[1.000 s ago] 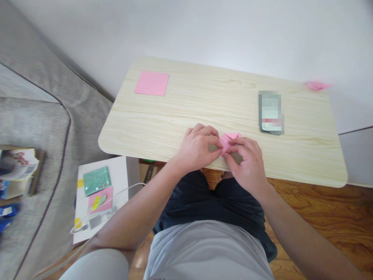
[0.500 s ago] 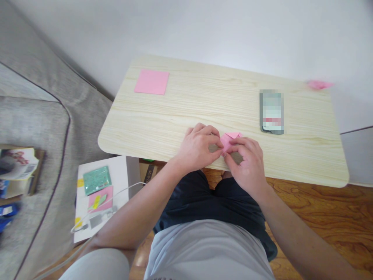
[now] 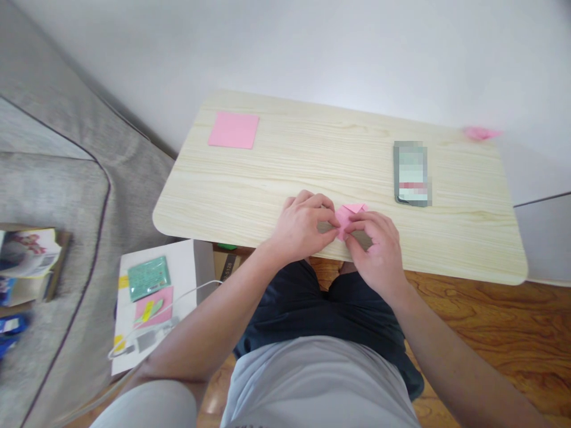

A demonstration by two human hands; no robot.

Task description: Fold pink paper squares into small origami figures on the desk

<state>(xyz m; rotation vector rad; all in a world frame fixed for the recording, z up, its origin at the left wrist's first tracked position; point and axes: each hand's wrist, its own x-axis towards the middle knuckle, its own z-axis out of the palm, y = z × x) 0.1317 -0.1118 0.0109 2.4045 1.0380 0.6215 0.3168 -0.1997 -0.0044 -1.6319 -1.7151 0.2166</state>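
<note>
A small folded piece of pink paper [image 3: 344, 216] lies near the table's front edge, with a triangular flap along its far side. My left hand [image 3: 307, 224] pinches its left edge between thumb and fingers. From the other side my right hand [image 3: 376, 244] grips it, thumb and fingertips closed on the near part. The fingers cover some of the paper, so its lower folds are partly hidden.
The pale wooden table [image 3: 312, 157] carries a flat pink paper square [image 3: 234, 130] at back left, a phone [image 3: 411, 174] at right and a pink folded paper piece [image 3: 482, 133] at the far right corner. A white box [image 3: 182, 261] holding a green packet [image 3: 148, 278] stands below left.
Both hands keep hold of the pink paper, their fingers shifting only slightly. The table and the things on it appear slightly displaced as the camera view moves.
</note>
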